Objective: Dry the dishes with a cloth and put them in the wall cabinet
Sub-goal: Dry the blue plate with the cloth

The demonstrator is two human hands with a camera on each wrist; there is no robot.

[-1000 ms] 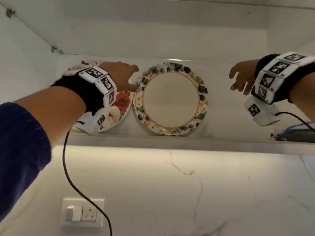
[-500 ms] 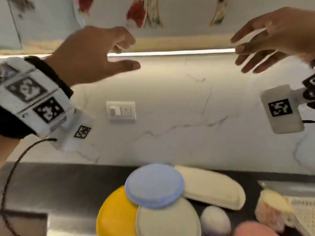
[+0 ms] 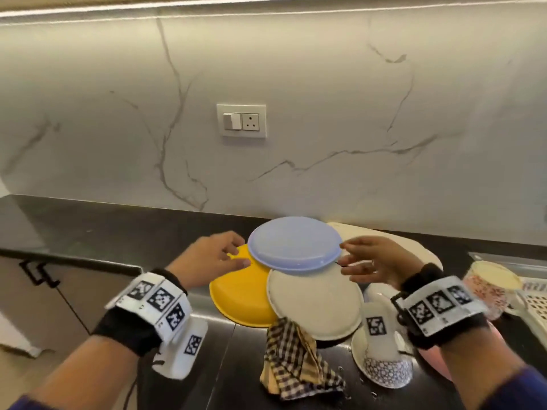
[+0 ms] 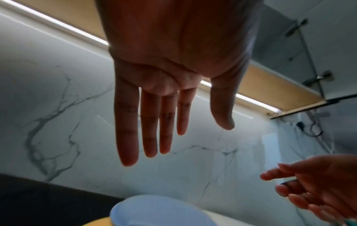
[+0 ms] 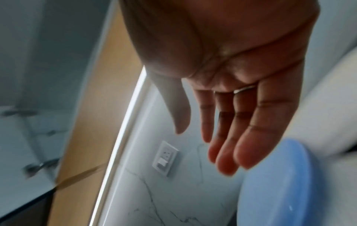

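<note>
1. Left hand point(image 3: 211, 258) and right hand point(image 3: 376, 261) flank the blue plate point(image 3: 294, 245) at its two sides. The fingers of both are extended and relaxed, and neither grip closes on anything. From the head view it cannot be told whether the fingertips touch the rim.

2. The blue plate lies face down on top of the pile, overlapping the yellow plate point(image 3: 236, 297) and the cream plate point(image 3: 313, 303), toward the back edge of the dark surface point(image 3: 103, 229). A pale oval dish point(image 3: 414, 247) lies behind it.

3. Risk, judged: the blue plate appears to rest on two sloping rims. A lift from one side only may tilt it, so that it slides off toward the back wall or drags the cream plate along.

4. Risk, judged: water droplets show on the surface beside the upturned patterned cup point(image 3: 384, 368). If the plates are likewise wet, a light fingertip hold on the rim may slip.

5. Risk, judged: the checked cloth point(image 3: 296, 359) lies at the front edge of the surface, partly under the cream plate. Pulling it free may shift that plate and whatever leans on it.

6. Risk, judged: the right wrist hangs close over the patterned cup. A sideways sweep of the arm could knock it over.

7. No wall cabinet shelf is in view. Drying of this plate is not yet begun.
</note>
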